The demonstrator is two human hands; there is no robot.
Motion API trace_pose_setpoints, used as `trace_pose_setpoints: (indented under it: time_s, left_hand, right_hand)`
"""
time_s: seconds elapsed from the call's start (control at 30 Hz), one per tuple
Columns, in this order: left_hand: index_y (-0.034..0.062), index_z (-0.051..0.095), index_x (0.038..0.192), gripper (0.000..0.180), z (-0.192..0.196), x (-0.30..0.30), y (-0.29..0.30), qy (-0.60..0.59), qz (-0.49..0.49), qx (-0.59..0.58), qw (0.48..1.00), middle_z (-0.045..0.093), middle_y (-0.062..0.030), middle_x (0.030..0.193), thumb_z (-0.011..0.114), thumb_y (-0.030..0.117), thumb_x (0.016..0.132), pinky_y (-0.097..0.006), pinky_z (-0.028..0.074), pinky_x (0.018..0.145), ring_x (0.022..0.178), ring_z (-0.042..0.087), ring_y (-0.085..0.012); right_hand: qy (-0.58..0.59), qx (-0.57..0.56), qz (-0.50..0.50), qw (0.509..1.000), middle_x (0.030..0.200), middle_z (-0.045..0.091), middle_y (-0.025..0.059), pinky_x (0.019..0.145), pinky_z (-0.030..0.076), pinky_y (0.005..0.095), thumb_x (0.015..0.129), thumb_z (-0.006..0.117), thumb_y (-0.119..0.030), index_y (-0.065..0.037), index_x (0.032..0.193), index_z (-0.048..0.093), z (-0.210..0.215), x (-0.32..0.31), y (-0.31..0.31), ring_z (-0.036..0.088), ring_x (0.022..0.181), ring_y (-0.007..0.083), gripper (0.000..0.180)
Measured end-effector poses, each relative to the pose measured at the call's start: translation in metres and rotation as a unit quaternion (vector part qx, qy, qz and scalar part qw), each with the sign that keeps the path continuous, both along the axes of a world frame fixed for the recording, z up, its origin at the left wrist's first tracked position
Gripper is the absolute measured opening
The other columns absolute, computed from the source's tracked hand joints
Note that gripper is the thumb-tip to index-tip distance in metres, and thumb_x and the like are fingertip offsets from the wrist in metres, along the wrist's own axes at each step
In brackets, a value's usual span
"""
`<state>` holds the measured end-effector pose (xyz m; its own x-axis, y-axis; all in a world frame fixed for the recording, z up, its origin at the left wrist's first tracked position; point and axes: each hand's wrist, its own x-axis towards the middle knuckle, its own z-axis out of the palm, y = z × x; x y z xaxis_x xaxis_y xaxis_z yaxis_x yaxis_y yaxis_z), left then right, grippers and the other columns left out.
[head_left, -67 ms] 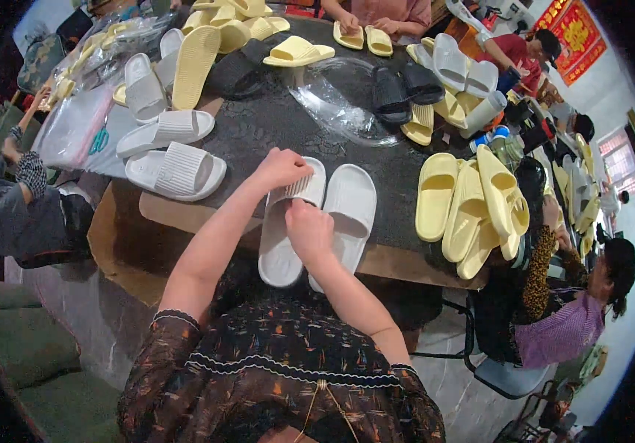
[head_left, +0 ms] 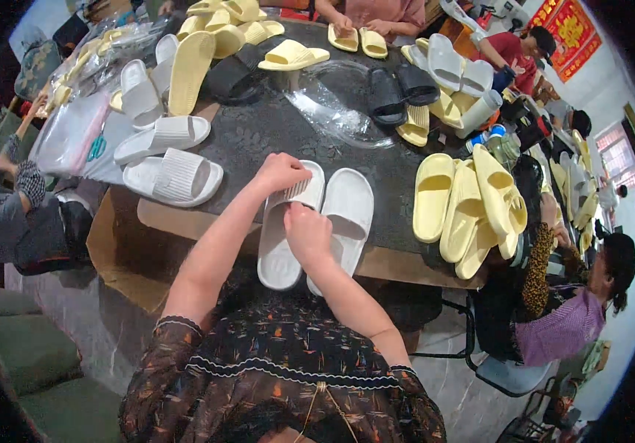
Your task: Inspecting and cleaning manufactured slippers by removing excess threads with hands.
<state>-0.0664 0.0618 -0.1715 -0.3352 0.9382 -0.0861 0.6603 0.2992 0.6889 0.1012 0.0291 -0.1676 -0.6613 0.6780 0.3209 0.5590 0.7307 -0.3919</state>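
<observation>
Two light grey slippers stand side by side at the table's near edge, toes pointing away from me. My left hand (head_left: 282, 174) curls over the ribbed strap of the left grey slipper (head_left: 276, 255), fingers closed at its upper left. At the open edge of the same strap, my right hand (head_left: 308, 232) is closed with thumb and fingertips together. Whether something small sits between those fingers is hidden. The right grey slipper (head_left: 352, 205) lies partly beneath my right wrist, not gripped.
Another grey slipper pair (head_left: 177, 177) lies to the left, near teal scissors (head_left: 97, 148) and plastic bags (head_left: 66, 140). Yellow slippers (head_left: 433, 199) are heaped on the right. Black slippers (head_left: 387, 96) and clear plastic wrap (head_left: 340, 114) lie farther back. Co-workers sit around the table (head_left: 251, 140).
Both hands stay at the left slipper's strap, with only a slight shift of the right fingers. The whole view has moved a little.
</observation>
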Motion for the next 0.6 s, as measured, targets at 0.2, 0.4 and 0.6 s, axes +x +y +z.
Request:
trace_pose_setpoints:
  time_s: [0.2, 0.4, 0.6]
  left_hand:
    - [0.0046, 0.072, 0.090, 0.024, 0.002, 0.020, -0.002, -0.120, 0.112, 0.129, 0.978, 0.071, -0.0072, 0.077, 0.068, 0.026, 0.080, -0.029, 0.050, 0.067, 0.071, 0.066, -0.0149]
    - [0.0023, 0.067, 0.092, 0.016, 0.012, 0.012, 0.003, -0.318, 0.151, 0.289, 0.890, 0.065, -0.0010, 0.075, 0.063, 0.017, 0.088, -0.023, 0.045, 0.067, 0.070, 0.058, -0.0074]
    - [0.0047, 0.065, 0.097, 0.014, 0.007, -0.001, -0.002, -0.450, 0.185, 0.333, 0.808, 0.057, 0.0023, 0.073, 0.061, 0.017, 0.092, -0.020, 0.037, 0.063, 0.067, 0.048, -0.0047]
  right_hand:
    - [0.002, -0.027, 0.011, 1.000, 0.064, 0.064, 0.0133, 0.055, 0.051, 0.0456, 0.088, 0.058, -0.026, -0.008, 0.081, 0.060, 0.007, 0.014, 0.001, 0.065, 0.060, 0.0325, 0.019]
    - [0.059, -0.232, 0.046, 0.970, 0.077, 0.069, 0.0141, 0.061, 0.053, 0.0372, 0.084, 0.066, -0.027, -0.007, 0.090, 0.071, 0.052, 0.093, 0.003, 0.067, 0.067, 0.0282, 0.021]
    - [0.110, -0.368, -0.070, 0.921, 0.073, 0.067, 0.0043, 0.062, 0.047, 0.0249, 0.082, 0.071, -0.014, -0.001, 0.088, 0.071, 0.069, 0.194, 0.051, 0.060, 0.067, 0.0082, 0.014]
